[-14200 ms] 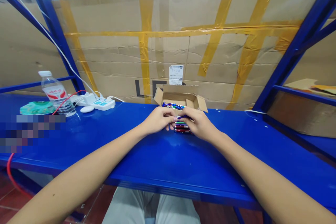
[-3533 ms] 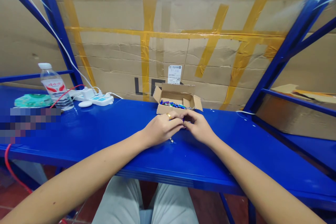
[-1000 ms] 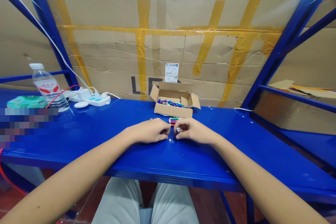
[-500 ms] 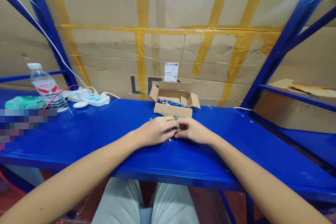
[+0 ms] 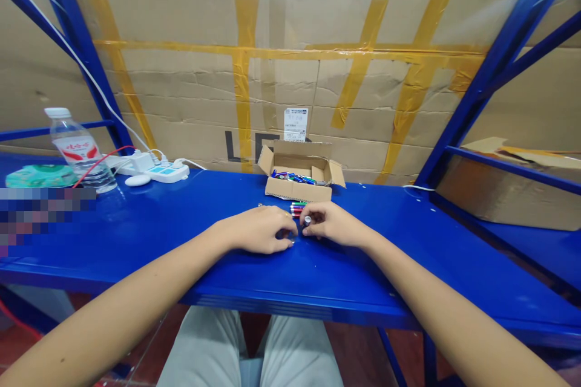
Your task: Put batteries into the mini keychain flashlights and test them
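Observation:
My left hand [image 5: 261, 228] rests on the blue shelf [image 5: 181, 236], fingers curled down over a small metal piece at its fingertips. My right hand [image 5: 333, 224] pinches a small silver cylinder [image 5: 307, 219] between thumb and fingers. Just beyond both hands lie a few coloured batteries [image 5: 297, 207] in a row. Behind them stands a small open cardboard box [image 5: 299, 176] with more batteries inside.
A water bottle [image 5: 77, 148], a green wipes pack [image 5: 39, 175], a white power strip [image 5: 154, 168] and a white mouse [image 5: 137, 180] sit at the far left. A taped cardboard sheet [image 5: 290, 72] backs the shelf. Blue rack posts [image 5: 490, 72] stand at both sides.
My hands have drawn slightly apart since half a second ago, uncovering the row of batteries and the silver cylinder in my right fingers. My left hand has lowered onto the shelf.

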`<action>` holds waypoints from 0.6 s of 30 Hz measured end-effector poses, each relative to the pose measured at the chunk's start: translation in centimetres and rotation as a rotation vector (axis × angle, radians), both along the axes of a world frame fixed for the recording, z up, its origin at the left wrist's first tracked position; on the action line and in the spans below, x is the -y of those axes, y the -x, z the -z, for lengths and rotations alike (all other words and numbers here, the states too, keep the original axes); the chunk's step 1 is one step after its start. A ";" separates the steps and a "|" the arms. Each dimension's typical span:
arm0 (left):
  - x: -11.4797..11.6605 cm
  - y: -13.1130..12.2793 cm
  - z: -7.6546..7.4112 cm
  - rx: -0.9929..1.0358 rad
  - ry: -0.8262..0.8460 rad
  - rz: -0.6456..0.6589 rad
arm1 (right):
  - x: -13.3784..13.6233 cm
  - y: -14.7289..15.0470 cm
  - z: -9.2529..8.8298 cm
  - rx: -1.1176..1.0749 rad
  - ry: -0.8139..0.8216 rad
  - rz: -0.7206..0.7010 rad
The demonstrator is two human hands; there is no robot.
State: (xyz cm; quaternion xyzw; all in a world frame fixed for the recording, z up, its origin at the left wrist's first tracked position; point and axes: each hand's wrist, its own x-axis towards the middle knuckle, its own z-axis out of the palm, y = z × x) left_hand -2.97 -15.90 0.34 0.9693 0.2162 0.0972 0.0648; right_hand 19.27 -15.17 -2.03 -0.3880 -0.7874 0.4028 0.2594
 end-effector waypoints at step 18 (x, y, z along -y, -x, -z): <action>-0.2 -1.4 1.2 0.409 -0.121 -0.063 | 0.2 0.4 -0.1 0.007 -0.011 -0.015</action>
